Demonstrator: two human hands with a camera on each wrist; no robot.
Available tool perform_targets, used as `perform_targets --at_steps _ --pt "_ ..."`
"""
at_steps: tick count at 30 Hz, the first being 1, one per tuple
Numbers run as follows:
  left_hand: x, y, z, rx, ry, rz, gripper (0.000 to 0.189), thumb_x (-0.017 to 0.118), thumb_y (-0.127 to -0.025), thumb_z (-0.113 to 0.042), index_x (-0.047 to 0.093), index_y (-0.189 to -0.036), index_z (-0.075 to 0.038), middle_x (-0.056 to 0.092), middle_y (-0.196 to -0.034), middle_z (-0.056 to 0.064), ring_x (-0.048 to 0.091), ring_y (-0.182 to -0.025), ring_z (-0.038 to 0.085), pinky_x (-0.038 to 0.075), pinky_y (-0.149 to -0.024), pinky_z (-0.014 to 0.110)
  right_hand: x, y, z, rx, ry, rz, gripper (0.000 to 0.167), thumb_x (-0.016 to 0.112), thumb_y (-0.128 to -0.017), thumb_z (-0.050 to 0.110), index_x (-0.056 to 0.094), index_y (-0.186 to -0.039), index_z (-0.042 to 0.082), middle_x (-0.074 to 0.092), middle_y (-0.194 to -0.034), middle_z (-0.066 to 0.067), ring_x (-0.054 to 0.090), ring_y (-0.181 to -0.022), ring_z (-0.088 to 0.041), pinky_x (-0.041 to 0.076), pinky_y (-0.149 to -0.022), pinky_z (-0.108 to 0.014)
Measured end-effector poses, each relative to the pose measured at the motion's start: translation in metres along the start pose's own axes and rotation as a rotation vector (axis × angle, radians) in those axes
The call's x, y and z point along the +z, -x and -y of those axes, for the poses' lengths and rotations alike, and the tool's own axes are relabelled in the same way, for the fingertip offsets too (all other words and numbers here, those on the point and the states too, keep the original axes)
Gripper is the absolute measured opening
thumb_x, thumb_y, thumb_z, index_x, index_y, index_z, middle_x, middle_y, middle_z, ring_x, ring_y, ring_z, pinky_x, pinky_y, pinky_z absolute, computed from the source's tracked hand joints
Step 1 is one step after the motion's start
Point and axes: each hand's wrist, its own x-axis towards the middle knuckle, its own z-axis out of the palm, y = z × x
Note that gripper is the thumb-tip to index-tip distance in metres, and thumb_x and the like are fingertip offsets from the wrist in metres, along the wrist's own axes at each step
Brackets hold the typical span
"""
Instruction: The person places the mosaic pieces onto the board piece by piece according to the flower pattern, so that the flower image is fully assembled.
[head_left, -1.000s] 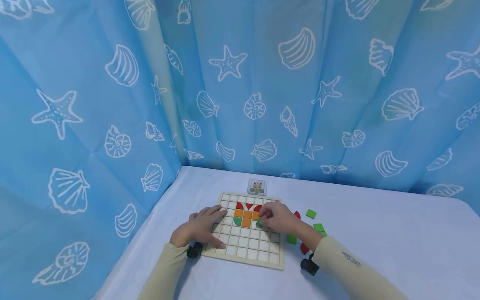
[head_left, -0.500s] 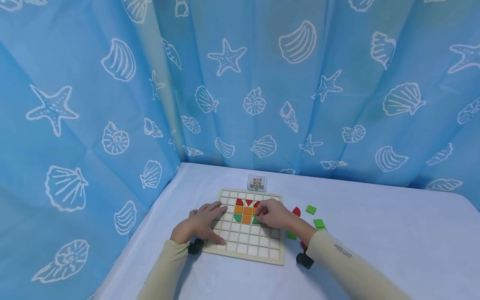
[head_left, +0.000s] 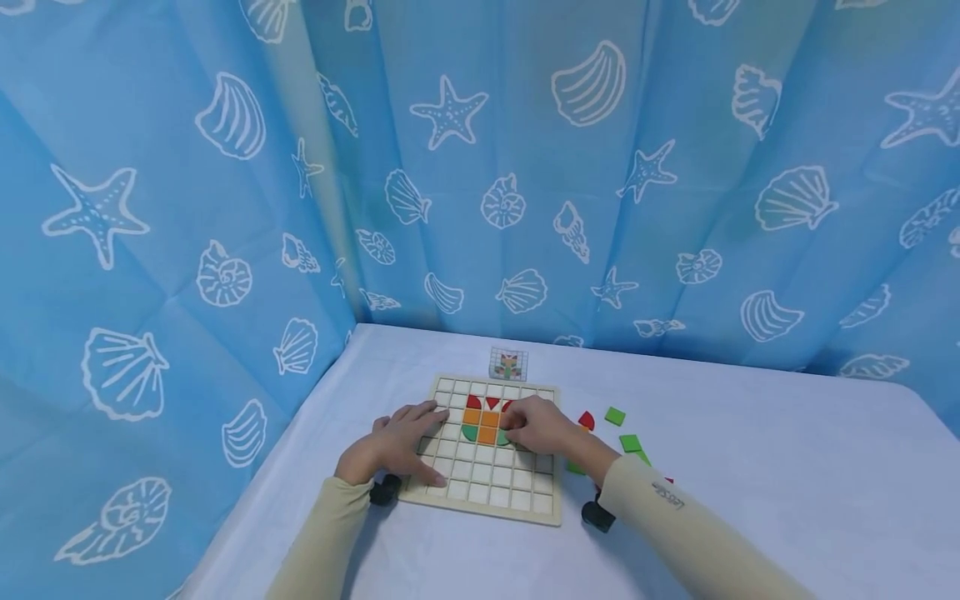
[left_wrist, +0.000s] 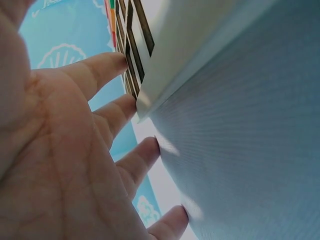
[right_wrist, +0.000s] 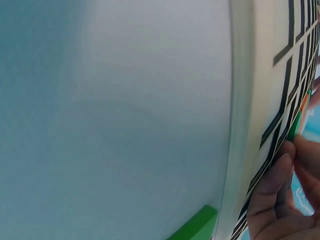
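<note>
A wooden grid board (head_left: 480, 473) lies on the white table, its cells pale. Red, orange and green tiles form a pattern in its upper middle, among them an orange square (head_left: 487, 436) and a green rounded tile (head_left: 469, 432). My right hand (head_left: 542, 427) pinches a second green rounded tile (head_left: 503, 437) at the cell right of the orange square; the fingers partly cover it. In the right wrist view, thumb and fingertips meet beside a green tile (right_wrist: 295, 125). My left hand (head_left: 397, 443) rests spread over the board's left edge, fingers (left_wrist: 145, 155) apart.
Loose tiles lie right of the board, including a red one (head_left: 587, 420) and green squares (head_left: 615, 415), some partly behind my right arm. A small card (head_left: 508, 364) with a printed grid pattern lies beyond the board. A blue shell-print curtain (head_left: 517, 167) hangs behind the table.
My right hand has shifted slightly left with the green tile, which was tilted and now sits level beside the orange square. My left hand stays on the board's edge. The head view has shifted slightly.
</note>
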Motion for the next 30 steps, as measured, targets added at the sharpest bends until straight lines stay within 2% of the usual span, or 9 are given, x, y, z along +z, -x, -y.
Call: perform_targets --at_steps 4,11,19,30 --pt "0.0008 -0.0011 0.0003 -0.004 -0.005 0.003 0.105 0.087 -0.067 -0.054 0.035 -0.154 -0.025 0.026 -0.163 0.003 0.021 -0.150 0.032 0.021 -0.113 0.066 0.0022 0.0018 -0.0050 -0.014 -0.033 0.023 0.008 0.074 -0.088 0.011 0.072 -0.095 0.013 0.061 -0.081 0.002 0.053 -0.079 -0.015 0.047 -0.073 -0.028" --pt "0.0031 -0.0011 0.0014 -0.017 -0.001 0.003 0.105 0.087 -0.067 -0.053 0.035 -0.154 -0.027 0.025 -0.164 0.002 0.021 -0.150 0.031 0.019 -0.115 0.066 0.0038 0.0011 -0.0033 -0.008 -0.050 0.040 0.013 0.075 -0.086 0.006 0.074 -0.097 0.014 0.065 -0.087 0.003 0.054 -0.084 -0.016 0.051 -0.078 -0.030" --pt "0.0020 -0.0018 0.0015 0.000 -0.010 -0.012 0.104 0.086 -0.070 -0.053 0.034 -0.155 -0.025 0.024 -0.164 0.004 0.020 -0.150 0.033 0.019 -0.114 0.066 -0.0013 -0.0023 -0.0010 0.040 -0.029 0.000 0.008 0.078 -0.085 0.011 0.071 -0.081 0.013 0.062 -0.077 0.001 0.054 -0.076 -0.015 0.048 -0.070 -0.028" --pt "0.0002 0.0022 -0.0015 -0.002 0.012 -0.012 0.104 0.087 -0.068 -0.053 0.036 -0.153 -0.024 0.027 -0.163 0.004 0.022 -0.149 0.031 0.021 -0.113 0.065 0.0012 -0.0029 -0.0012 0.051 -0.027 -0.006 0.009 0.079 -0.084 0.012 0.071 -0.080 0.014 0.061 -0.076 0.001 0.053 -0.075 -0.015 0.046 -0.069 -0.027"
